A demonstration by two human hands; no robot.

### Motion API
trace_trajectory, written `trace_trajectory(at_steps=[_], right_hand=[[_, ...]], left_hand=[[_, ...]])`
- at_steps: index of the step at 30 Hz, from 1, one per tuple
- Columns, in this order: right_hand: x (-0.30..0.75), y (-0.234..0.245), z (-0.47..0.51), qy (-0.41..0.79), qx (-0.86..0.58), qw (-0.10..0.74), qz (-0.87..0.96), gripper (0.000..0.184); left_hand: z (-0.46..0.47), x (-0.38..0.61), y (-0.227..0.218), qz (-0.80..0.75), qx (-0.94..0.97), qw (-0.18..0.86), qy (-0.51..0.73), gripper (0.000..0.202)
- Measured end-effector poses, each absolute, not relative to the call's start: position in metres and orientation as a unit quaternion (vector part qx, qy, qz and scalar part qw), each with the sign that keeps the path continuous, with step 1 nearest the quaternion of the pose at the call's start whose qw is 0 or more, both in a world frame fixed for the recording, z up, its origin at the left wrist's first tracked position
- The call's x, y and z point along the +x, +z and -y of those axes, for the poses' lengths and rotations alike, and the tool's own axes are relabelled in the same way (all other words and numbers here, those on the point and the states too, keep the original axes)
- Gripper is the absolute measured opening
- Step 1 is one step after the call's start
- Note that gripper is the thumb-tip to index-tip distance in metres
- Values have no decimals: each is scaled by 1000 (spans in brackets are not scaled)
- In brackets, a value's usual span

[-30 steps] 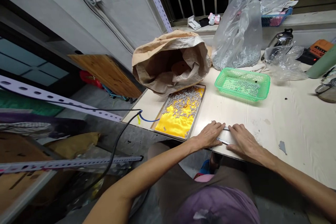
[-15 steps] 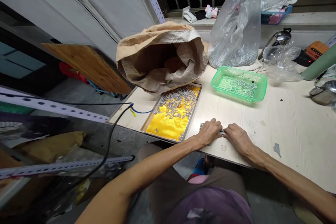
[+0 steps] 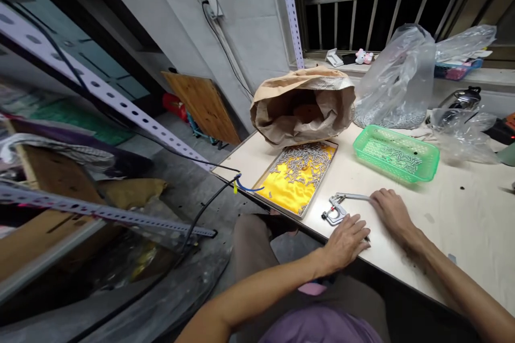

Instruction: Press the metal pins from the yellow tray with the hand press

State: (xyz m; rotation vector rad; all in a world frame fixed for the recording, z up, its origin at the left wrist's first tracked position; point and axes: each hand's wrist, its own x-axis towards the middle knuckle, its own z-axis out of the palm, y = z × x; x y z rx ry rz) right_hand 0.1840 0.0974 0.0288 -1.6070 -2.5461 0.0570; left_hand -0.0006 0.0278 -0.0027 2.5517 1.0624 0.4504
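Note:
Metal hand pliers [image 3: 340, 210] with a C-shaped jaw lie at the table's front edge, jaw pointing left and handles spread apart. My left hand [image 3: 346, 244] is closed over the lower handle, whose dark end shows past the fingers. My right hand [image 3: 392, 213] has its fingers on the end of the upper handle; its palm side is hidden. Left of the pliers is a shallow tray [image 3: 319, 187] lined with shiny yellow cloth [image 3: 287, 191]. Many small silvery metal pins [image 3: 308, 161] are strewn over its far half.
A green plastic basket [image 3: 402, 172] holding similar pins stands beyond my hands. Behind the tray, an open brown paper sack [image 3: 277, 120] lies on its side. A clear plastic bag [image 3: 406, 80] of metal parts stands by the window. A black cable [image 3: 201, 204] hangs at the table's left corner.
The view has swung left. My hands, close together before, are now farther apart, and the pliers' handles have spread open, with the jaw now plainly visible.

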Motion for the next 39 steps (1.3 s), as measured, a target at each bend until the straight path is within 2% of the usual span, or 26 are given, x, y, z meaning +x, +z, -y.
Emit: trace_trajectory(at_steps=[2, 5, 12, 18, 23, 28, 34, 39], right_hand=[[173, 40, -107, 8, -517, 57, 854, 33], [143, 51, -112, 6, -465, 60, 884, 26], [74, 34, -108, 25, -275, 40, 960, 18], [69, 30, -120, 53, -276, 15, 960, 19], [78, 36, -118, 113, -251, -6, 961, 18], [80, 37, -114, 68, -252, -22, 965, 16], [73, 26, -113, 37, -267, 62, 961, 22], [64, 41, -119, 169, -327, 219, 904, 22]], left_hand=[[-28, 0, 5, -377, 898, 172, 149, 30], [-30, 0, 8, -367, 902, 176, 146, 35], [-33, 2, -19, -367, 909, 168, 104, 33], [-32, -3, -15, -348, 917, 140, 134, 35], [-31, -3, -9, -358, 906, 177, 138, 34], [-29, 0, -11, -373, 901, 191, 112, 26], [-31, 3, -19, -357, 916, 163, 81, 27], [-33, 0, -7, -343, 925, 120, 112, 30]])
